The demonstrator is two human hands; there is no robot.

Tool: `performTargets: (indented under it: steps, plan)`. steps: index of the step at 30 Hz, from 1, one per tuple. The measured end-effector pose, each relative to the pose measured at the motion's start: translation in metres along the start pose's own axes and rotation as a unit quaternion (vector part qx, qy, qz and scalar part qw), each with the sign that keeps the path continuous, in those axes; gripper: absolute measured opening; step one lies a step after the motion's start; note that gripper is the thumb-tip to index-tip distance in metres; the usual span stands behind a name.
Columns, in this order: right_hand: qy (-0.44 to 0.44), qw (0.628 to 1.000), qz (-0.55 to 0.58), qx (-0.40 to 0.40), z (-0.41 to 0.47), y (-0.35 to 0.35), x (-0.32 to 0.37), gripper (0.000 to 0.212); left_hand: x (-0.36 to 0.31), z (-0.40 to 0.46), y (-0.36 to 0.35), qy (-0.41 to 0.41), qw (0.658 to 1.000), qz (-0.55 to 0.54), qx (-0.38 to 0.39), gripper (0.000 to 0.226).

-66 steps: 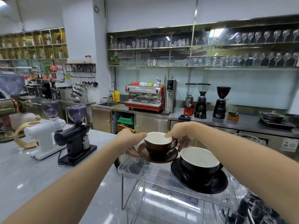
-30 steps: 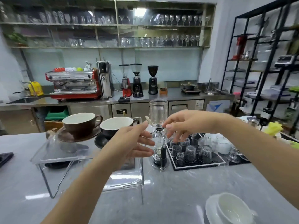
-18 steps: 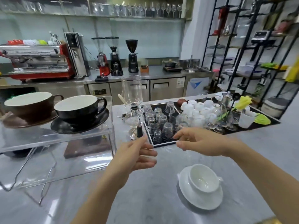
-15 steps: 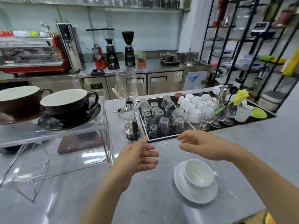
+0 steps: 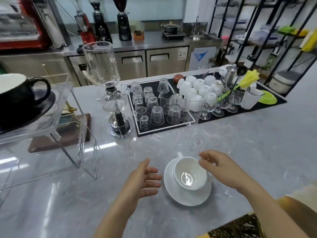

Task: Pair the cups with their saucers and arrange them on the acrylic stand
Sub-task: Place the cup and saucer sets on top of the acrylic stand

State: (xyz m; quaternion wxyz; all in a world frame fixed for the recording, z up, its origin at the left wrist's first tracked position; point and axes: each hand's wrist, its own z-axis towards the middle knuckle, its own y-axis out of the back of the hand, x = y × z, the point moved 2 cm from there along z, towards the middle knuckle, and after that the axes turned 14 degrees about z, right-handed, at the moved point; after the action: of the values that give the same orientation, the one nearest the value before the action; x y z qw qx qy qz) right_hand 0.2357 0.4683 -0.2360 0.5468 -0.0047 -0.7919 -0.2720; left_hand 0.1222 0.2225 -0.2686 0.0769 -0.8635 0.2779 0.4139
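Down on the worktop (image 5: 240, 152) near the person, the white cup (image 5: 190, 174) sat on its saucer (image 5: 187, 196), left hand (image 5: 144, 179) and right hand (image 5: 221, 169) spread empty either side, so pickup looked next, then the acrylic stand (image 5: 68, 107).

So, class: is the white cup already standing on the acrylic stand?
No, the white cup sits on its white saucer on the grey counter, apart from the acrylic stand.
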Motion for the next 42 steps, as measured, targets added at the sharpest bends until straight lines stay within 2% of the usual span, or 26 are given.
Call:
performTargets:
  steps: [7, 13, 16, 18, 21, 24, 35, 42]
  plan:
    - [-0.053, 0.997, 0.049, -0.008, 0.011, 0.001, -0.038, 0.045, 0.000, 0.018, -0.021, 0.029, 0.998, 0.020, -0.061, 0.042]
    - [-0.078, 0.993, 0.093, 0.001, 0.022, 0.002, -0.049, 0.065, -0.002, 0.033, -0.023, 0.024, 0.995, 0.077, -0.060, 0.029]
    - [-0.088, 0.990, 0.104, 0.020, 0.026, 0.004, -0.051, 0.068, -0.004, 0.035, -0.021, -0.002, 0.993, 0.109, -0.045, 0.026]
    - [-0.102, 0.987, 0.119, 0.044, 0.029, 0.006, -0.053, 0.068, -0.004, 0.036, -0.024, -0.012, 0.992, 0.125, -0.028, 0.036]
    - [-0.123, 0.980, 0.130, 0.083, 0.032, 0.009, -0.058, 0.067, -0.001, 0.035, -0.028, -0.011, 0.990, 0.140, 0.001, 0.066]
    - [-0.136, 0.972, 0.157, 0.109, 0.032, 0.011, -0.061, 0.061, 0.003, 0.033, -0.031, -0.017, 0.992, 0.126, 0.005, 0.075]
    - [-0.163, 0.939, 0.247, 0.173, 0.035, 0.011, -0.062, 0.048, 0.009, 0.028, -0.047, -0.038, 0.993, 0.116, 0.001, 0.067]
    - [-0.165, 0.938, 0.240, 0.186, 0.038, 0.011, -0.060, 0.053, 0.010, 0.026, -0.047, -0.015, 0.994, 0.103, 0.009, 0.067]
